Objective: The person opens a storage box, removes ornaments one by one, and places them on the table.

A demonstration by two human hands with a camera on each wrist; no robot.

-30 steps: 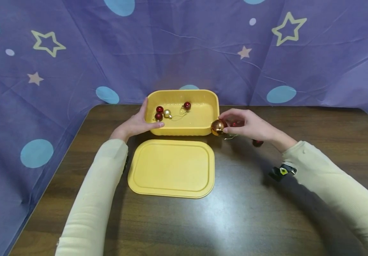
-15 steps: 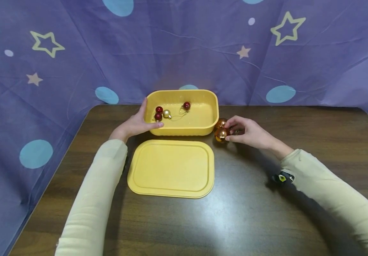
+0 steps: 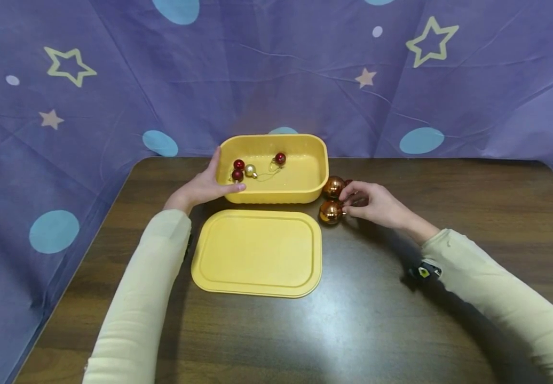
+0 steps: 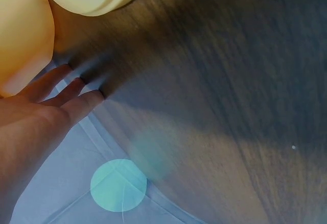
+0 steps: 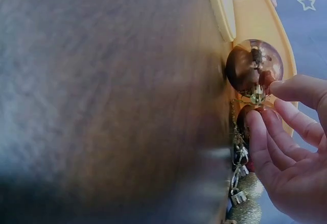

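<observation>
Front copper bauble [image 3: 330, 212] has come nearer, cap [image 3: 344, 213] toward right hand [image 3: 376, 207].

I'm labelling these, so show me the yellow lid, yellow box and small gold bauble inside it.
Yellow lid [image 3: 257, 252], head view: middle of its top.
Yellow box [image 3: 276, 198], head view: its near wall.
Small gold bauble [image 3: 250, 170], head view: its ball.

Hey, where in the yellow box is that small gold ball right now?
In the head view, the small gold ball sits in the left part of the yellow box, just right of two red balls.
</observation>
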